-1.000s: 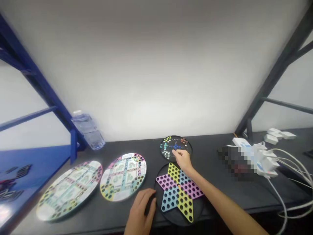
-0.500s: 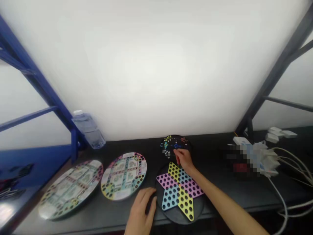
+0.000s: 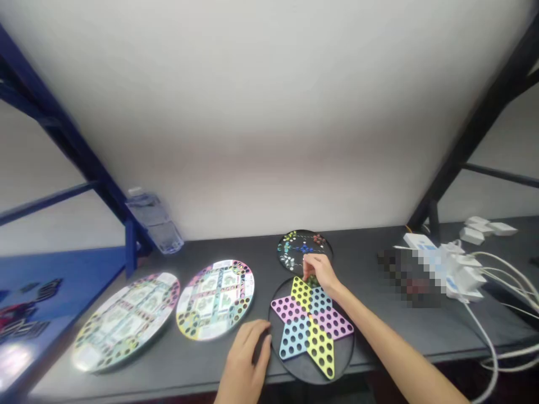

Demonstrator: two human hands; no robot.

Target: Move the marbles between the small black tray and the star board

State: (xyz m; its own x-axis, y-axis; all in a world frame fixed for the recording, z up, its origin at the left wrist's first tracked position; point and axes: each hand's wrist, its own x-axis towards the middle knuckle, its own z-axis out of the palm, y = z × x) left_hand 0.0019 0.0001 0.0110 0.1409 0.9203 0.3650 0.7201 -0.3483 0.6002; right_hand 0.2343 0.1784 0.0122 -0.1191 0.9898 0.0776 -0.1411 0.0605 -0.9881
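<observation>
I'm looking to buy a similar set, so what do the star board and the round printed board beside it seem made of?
The star board looks like moulded plastic: matte, flat colours with clean round holes. The round printed board is glossy, catching light, perhaps laminated card or coated metal; the look leaves that open.

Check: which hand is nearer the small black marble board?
Right. The right hand is at the near edge of the small black marble board, above the star-shaped Chinese checkers board; the left hand is farther off, at that star board's left rim.
</observation>
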